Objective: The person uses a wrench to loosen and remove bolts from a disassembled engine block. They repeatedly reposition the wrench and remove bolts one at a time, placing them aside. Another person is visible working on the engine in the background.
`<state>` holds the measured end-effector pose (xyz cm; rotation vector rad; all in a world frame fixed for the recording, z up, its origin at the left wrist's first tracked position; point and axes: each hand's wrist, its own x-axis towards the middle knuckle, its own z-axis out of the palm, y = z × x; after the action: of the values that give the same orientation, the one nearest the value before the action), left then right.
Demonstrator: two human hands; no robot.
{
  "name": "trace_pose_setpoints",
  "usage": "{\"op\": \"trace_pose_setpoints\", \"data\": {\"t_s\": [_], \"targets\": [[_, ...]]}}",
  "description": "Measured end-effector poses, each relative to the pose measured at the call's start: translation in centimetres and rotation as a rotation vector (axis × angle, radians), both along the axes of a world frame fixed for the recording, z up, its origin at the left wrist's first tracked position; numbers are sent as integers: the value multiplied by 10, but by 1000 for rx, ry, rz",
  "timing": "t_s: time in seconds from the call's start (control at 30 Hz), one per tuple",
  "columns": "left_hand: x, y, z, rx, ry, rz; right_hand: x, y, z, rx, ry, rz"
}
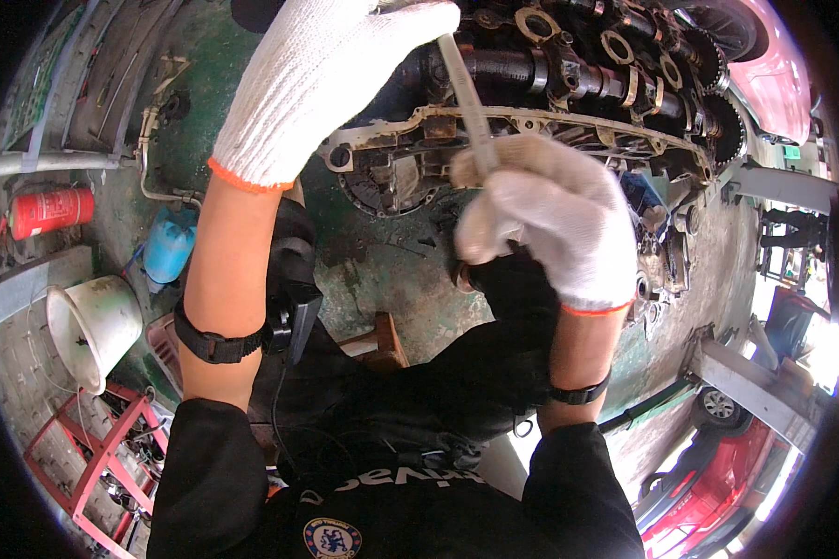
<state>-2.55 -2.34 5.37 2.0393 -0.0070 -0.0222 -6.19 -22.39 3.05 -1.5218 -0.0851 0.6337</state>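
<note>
A long grey metal wrench (469, 101) stands slantwise in front of a dark, oily engine cylinder head (494, 70) with camshafts and toothed sprockets. My right hand (564, 210), in a white knit glove with an orange cuff, is closed around the wrench's lower end. In a matching glove, my left hand (322, 84) reaches up to the wrench's top end. Its thumb lies across that end, which is hidden under the glove. The other left fingers are mostly cut off by the upper edge of the view.
Around me are a red fire extinguisher (53, 212), blue jug (170, 244), white bucket (103, 321) and red metal frame (98, 456) on the left. Loose metal parts (667, 261) lie right of my right hand. Lift arms (755, 391) and a red car (718, 484) stand farther right.
</note>
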Motion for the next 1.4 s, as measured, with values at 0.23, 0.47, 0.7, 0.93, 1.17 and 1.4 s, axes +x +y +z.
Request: {"op": "trace_pose_setpoints", "data": {"t_s": [0.23, 0.47, 0.7, 0.93, 1.17, 1.4], "targets": [[-2, -4, -4, 51, -13, 48, -32, 66, -24, 155, 76, -18], [-3, 3, -7, -200, -16, 153, -25, 46, -6, -58, -140, 111], [-2, 4, -6, -24, -30, 120, -11, 16, 1, -47, -135, -236], [-4, 2, -5, 59, 31, 98, 3, -6, -1, 86, -188, -424], [-2, -2, -3, 78, -28, 99, 6, -14, -2, -98, -340, -404], [-1, 0, 2, 49, 11, 92, 14, -23, -7, 134, -260, -499]]}}
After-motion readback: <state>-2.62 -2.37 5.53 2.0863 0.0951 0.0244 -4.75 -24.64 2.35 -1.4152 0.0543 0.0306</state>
